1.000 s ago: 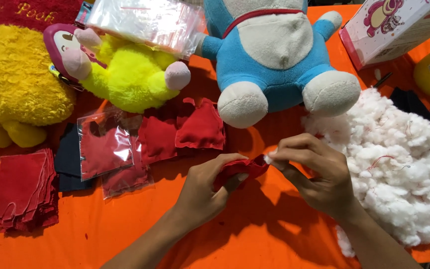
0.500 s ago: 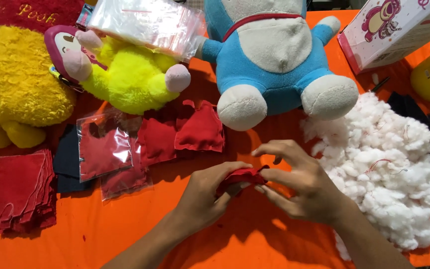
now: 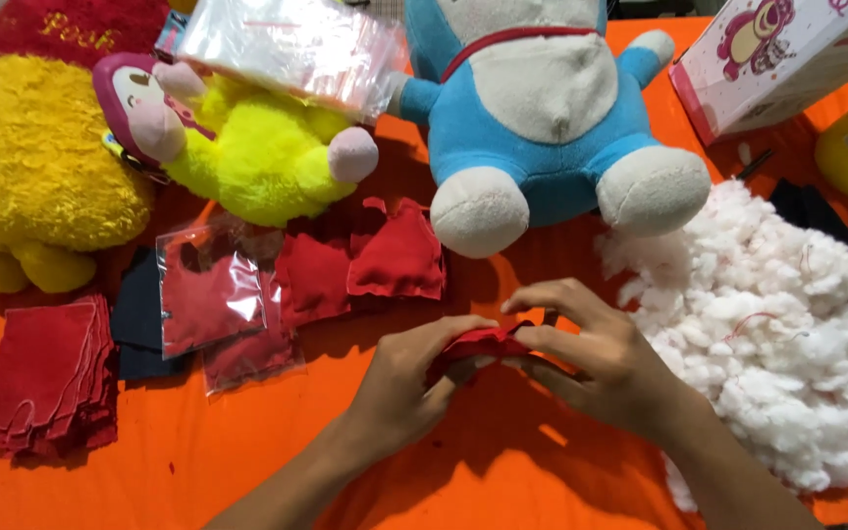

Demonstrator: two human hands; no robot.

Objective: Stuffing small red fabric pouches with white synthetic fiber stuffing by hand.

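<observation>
Right in the middle of the orange cloth (image 3: 198,471), a small red fabric piece (image 3: 478,344) sits pinched between two hands. The left hand (image 3: 409,378) is closed on its left end, thumb on top. The right hand (image 3: 596,353) grips the right end, with its fingers (image 3: 552,294) curved over the top.

Just to the right lies a big heap of white stuffing (image 3: 768,334). A little farther away and to the left rest more red fabric pieces (image 3: 395,255), next to clear plastic bags (image 3: 213,294) with red cloth inside. At the near left edge sits a stack of red cloth (image 3: 46,378).

Far back sit a blue and white plush toy (image 3: 552,108), a bright yellow plush toy (image 3: 247,147) with a pink face, and a fuzzy yellow plush (image 3: 36,157). A pink and white box (image 3: 777,59) stands at the far right.
</observation>
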